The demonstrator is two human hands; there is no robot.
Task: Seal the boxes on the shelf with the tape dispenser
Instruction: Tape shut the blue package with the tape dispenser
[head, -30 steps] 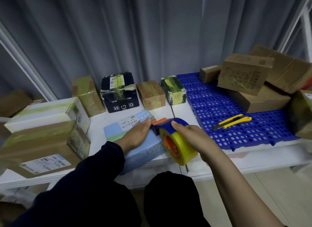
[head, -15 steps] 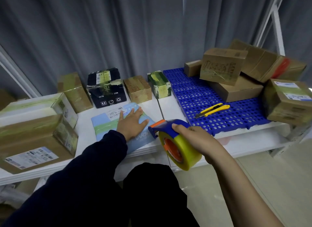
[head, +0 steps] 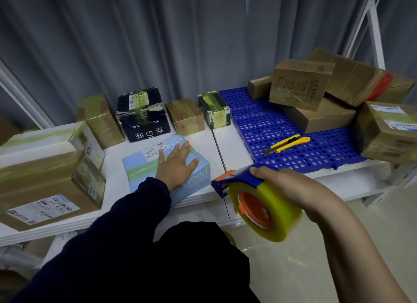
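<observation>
Dispenser point(head: 259, 201) is off the blue box point(head: 140, 169). One second ago its blue nose sat against the box's right edge, close to the fingertips of the left hand. Half a second ago it had drawn just clear. It now hangs to the right of the box, past the front edge of the shelf point(head: 230, 149) and above the floor, touching neither.

Right hand point(head: 300, 190) grips the dispenser from above, fingers curled over the blue frame and the yellow roll, orange core facing the camera. The grip is unchanged across the three frames.

Left hand point(head: 178, 165) lies flat on top of the blue box, fingers straight and spread, palm down. It has shifted from the box's right edge towards the middle of the top face, beside the barcode label.

Blue box rests at the front of the white shelf, overhanging the edge slightly, in the same place as before. A greenish tape band point(head: 142, 168) crosses its top.

Yellow knife point(head: 287, 143) lies on the blue perforated mat point(head: 259, 122) to the right, well apart from both hands and not moved. Taped boxes stand along the back and both ends of the shelf, positions unaltered.
</observation>
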